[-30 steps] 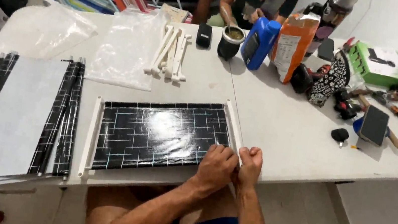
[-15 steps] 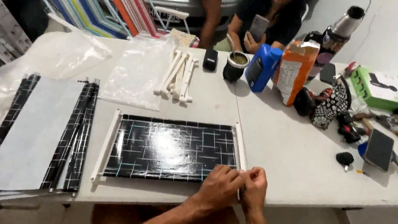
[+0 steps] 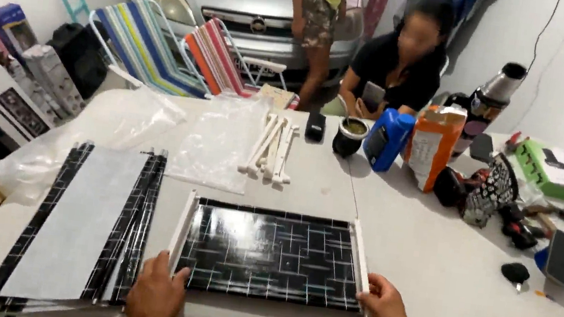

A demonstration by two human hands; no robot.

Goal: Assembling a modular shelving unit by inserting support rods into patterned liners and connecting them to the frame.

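Left hand (image 3: 155,295) and right hand (image 3: 388,313) each grip glossy black panel's (image 3: 274,254) near corners, orange carton (image 3: 432,147) beyond

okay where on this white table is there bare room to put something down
Bare tabletop lies between the black panel and the dark tools. A smaller patch sits between the panel and the white rails. The left is covered by stacked panels and plastic bags; the right edge is cluttered.
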